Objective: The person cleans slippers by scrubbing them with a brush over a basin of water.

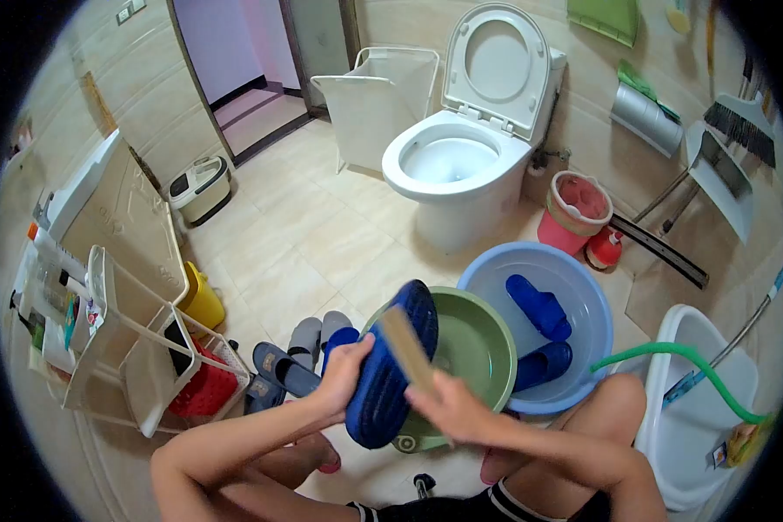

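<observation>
**Blue slipper [381, 387] is held up at the centre of the frame**

At the lower left of the frame, grey slippers [277, 364] stand on the floor. Next to them, the left hand [344, 376] is closed around the upper side of the blue slipper, whose sole is turned to the right. The slipper seems light, thick and a little flexible, probably of foam or rubber; if wet, it may slide. The strap side gives a firm hold and leaves the sole free. Further right, the right hand [455, 409] is closed on the lower end of a blurred wooden brush [406, 344], near the sole; contact one cannot tell. Behind is the green basin [496, 348], and at centre right the blue basin [597, 313] contains two more slippers [539, 311].
</observation>
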The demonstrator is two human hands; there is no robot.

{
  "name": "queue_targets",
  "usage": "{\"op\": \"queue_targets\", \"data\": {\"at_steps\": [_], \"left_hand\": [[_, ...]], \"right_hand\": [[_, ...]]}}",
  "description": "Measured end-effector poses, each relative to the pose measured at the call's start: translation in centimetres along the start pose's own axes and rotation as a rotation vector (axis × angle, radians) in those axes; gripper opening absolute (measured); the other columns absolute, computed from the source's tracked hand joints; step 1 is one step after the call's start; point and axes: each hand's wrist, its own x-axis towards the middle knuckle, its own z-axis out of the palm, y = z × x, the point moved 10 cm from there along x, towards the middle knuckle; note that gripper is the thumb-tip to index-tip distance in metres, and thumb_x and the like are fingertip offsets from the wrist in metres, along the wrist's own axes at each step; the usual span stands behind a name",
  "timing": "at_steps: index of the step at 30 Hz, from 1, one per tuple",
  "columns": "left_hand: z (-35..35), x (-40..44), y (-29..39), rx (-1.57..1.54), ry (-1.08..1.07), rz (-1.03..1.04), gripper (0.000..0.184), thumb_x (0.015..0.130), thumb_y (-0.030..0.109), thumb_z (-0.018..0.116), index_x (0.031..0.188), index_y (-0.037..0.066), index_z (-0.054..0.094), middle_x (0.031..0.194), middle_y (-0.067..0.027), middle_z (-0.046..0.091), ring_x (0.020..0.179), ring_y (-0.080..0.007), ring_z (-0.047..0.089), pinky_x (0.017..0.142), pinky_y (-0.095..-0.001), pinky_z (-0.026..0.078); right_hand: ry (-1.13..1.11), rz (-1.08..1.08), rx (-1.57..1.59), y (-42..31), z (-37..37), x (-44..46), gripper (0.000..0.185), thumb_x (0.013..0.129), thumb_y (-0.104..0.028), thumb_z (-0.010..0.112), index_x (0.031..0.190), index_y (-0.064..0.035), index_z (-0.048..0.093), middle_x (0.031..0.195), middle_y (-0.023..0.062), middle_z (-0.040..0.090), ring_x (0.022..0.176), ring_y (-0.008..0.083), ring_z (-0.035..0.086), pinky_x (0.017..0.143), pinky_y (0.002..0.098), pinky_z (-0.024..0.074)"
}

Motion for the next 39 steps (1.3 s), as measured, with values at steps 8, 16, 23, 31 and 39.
{"op": "queue_targets", "data": {"at_steps": [8, 16, 23, 31, 39], "left_hand": [[-0.4, 0.6, -1.1, 0.015, -0.026, -0.059, 0.042, 0.096, 0.034, 0.050, 0.099, -0.006, 0.063, 0.086, -0.0143, 0.068, 0.071, -0.0179, 0.066, 0.067, -0.0295, 0.053], [-2.5, 1.2, 1.0, 0.018, 0.045, 0.049, 0.038, 0.095, 0.037, 0.053, 0.090, 0.000, 0.062, 0.078, -0.0100, 0.065, 0.064, -0.0160, 0.062, 0.061, -0.0305, 0.051], [-0.7, -0.1, 0.9, 0.068, 0.001, 0.019, 0.034, 0.093, 0.034, 0.058, 0.090, 0.001, 0.063, 0.076, -0.0068, 0.065, 0.061, -0.0119, 0.060, 0.058, -0.0258, 0.048], [-0.9, 0.8, 0.5, -0.055, -0.017, 0.015, 0.037, 0.095, 0.036, 0.052, 0.098, 0.000, 0.061, 0.082, -0.0091, 0.066, 0.070, -0.0157, 0.064, 0.067, -0.0295, 0.052], [-0.8, 0.8, 0.2, -0.094, -0.081, -0.076, 0.040, 0.096, 0.035, 0.049, 0.103, -0.003, 0.061, 0.091, -0.0136, 0.068, 0.076, -0.0189, 0.067, 0.071, -0.0320, 0.054]], "right_hand": [[0.077, 0.098, -0.323, 0.7, -4.1, 1.7, 0.053, 0.090, -0.050, 0.052, 0.092, 0.0024, 0.051, 0.068, 0.0266, 0.061, 0.066, 0.0409, 0.064, 0.062, 0.0523, 0.0485], [-0.350, -0.033, -0.456, -2.1, 2.7, -1.9, 0.050, 0.089, -0.047, 0.056, 0.095, 0.0013, 0.050, 0.072, 0.0279, 0.062, 0.069, 0.0460, 0.062, 0.064, 0.0512, 0.0493], [0.028, 0.051, -0.525, -1.5, -4.0, 0.9, 0.052, 0.090, -0.049, 0.051, 0.092, 0.0027, 0.048, 0.068, 0.0279, 0.061, 0.064, 0.0457, 0.062, 0.059, 0.0527, 0.0492], [-0.143, -0.043, -0.575, -1.4, -0.8, -0.3, 0.048, 0.088, -0.046, 0.057, 0.092, 0.0010, 0.046, 0.065, 0.0274, 0.059, 0.062, 0.0462, 0.061, 0.057, 0.0516, 0.0490], [-0.156, -0.048, -0.495, -1.6, 0.1, -0.7, 0.048, 0.089, -0.047, 0.054, 0.091, 0.0002, 0.046, 0.065, 0.0268, 0.060, 0.062, 0.0451, 0.062, 0.059, 0.0534, 0.0495]]}}
